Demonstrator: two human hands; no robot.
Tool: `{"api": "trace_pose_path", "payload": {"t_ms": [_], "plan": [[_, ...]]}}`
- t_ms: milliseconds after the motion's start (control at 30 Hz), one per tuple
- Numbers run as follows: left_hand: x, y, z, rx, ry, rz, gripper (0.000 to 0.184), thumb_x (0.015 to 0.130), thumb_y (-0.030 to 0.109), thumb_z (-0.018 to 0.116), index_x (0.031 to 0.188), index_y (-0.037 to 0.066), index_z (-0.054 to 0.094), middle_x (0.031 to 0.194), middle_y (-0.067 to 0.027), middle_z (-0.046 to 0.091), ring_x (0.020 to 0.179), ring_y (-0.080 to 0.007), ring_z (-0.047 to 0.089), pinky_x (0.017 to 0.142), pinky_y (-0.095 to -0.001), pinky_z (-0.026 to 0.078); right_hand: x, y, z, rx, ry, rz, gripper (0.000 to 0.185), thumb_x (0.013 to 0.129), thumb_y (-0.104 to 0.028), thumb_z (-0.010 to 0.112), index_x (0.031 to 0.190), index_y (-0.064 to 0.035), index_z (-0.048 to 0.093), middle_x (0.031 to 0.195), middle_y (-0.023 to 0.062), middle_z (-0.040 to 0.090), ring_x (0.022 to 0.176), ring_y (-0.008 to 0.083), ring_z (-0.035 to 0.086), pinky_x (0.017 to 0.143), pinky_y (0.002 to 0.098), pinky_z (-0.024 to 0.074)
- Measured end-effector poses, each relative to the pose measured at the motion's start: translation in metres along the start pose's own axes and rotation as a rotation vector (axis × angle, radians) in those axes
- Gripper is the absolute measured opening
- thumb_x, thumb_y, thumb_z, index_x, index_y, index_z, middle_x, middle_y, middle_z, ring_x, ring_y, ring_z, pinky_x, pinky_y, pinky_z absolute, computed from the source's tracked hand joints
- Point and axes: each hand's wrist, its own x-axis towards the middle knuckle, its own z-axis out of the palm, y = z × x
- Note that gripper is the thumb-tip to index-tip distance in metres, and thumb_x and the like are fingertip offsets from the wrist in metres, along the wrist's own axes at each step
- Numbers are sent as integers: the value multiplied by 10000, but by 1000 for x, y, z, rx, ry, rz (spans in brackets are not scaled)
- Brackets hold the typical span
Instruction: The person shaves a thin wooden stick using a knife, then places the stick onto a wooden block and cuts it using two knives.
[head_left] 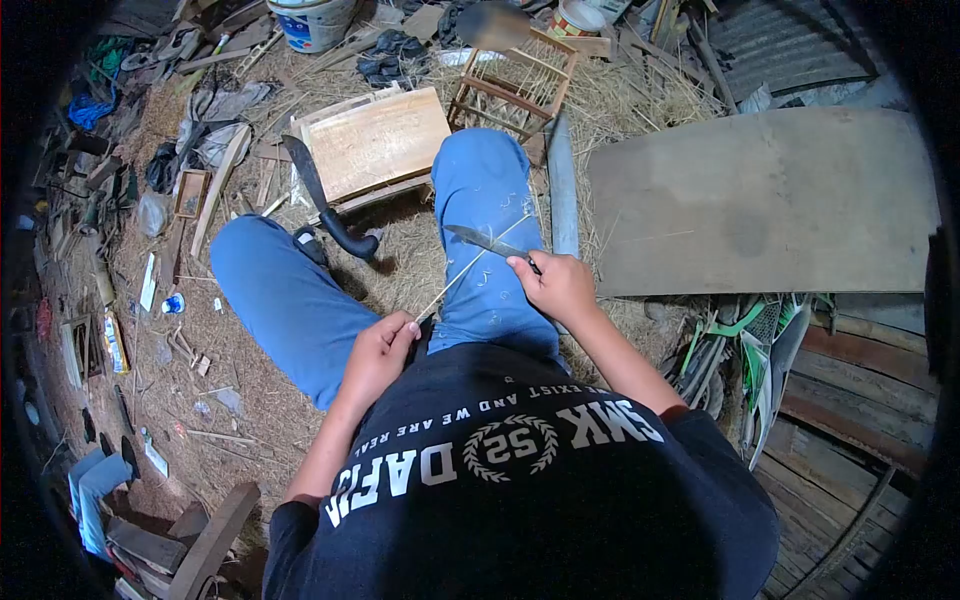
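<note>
Closed round the lower end of a thin pale stick (456, 279) is my left hand (378, 352), low over my lap. The stick slants up to the right across my right thigh. My right hand (558, 287) grips the dark handle of a knife (482, 240), whose blade points left and crosses the stick near its upper part. Small curled shavings lie on the blue trouser leg (485, 185) under the blade.
Ahead stands a low wooden board (376, 142), with a curved dark machete (310, 180) leaning at its left. A wooden frame (515, 85) is beyond my right knee. At the right lies a large flat panel (760, 200). Wood scraps litter the straw-covered ground.
</note>
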Motion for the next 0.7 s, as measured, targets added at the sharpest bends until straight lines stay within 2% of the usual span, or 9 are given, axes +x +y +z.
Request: {"api": "trace_pose_path", "payload": {"t_ms": [167,300,367,433,467,533,700], "plan": [[-16,-3,-9,59,13,20,194,1057,141,559,927,8,614,699,-30,496,669,-83,444,611,-276,385,-1,2,4,25,11,2,543,982,-553,593,714,-84,646,593,143,635,585,386,657,528,504,497],[-44,-11,-28,-45,-15,-33,200,1066,146,549,916,31,612,718,37,474,663,-54,397,590,-262,336,-3,3,4,34,12,24,549,984,-554,591,709,-82,644,599,157,634,597,390,659,542,505,500],[-58,-10,-40,-17,-3,-148,206,1071,149,540,919,32,615,746,44,507,686,-50,434,609,-251,359,-3,8,7,65,33,39,548,990,-550,585,724,-75,653,609,174,631,615,396,661,560,506,501],[-66,-3,-45,-86,50,-103,218,1077,158,533,917,36,618,764,42,540,714,-48,471,639,-235,381,-5,11,9,141,41,50,542,993,-545,585,739,-72,663,617,180,632,622,399,662,566,503,502],[-67,0,-48,-101,51,-150,221,1078,159,531,918,37,621,769,40,551,724,-50,485,651,-229,391,-6,13,11,212,42,63,535,995,-539,586,755,-69,672,624,187,633,629,401,663,572,500,502],[-61,10,-47,-127,61,-195,221,1082,163,528,930,42,634,776,40,559,730,-55,502,665,-225,404,-10,20,16,294,57,77,523,996,-533,589,772,-70,682,628,186,635,628,402,662,572,497,502],[6,21,-2,-136,-2,-44,217,1081,183,537,962,35,641,763,15,561,723,-55,507,666,-227,417,-13,8,2,393,52,116,492,988,-521,609,798,-77,703,633,172,645,628,395,666,571,481,508]]}}
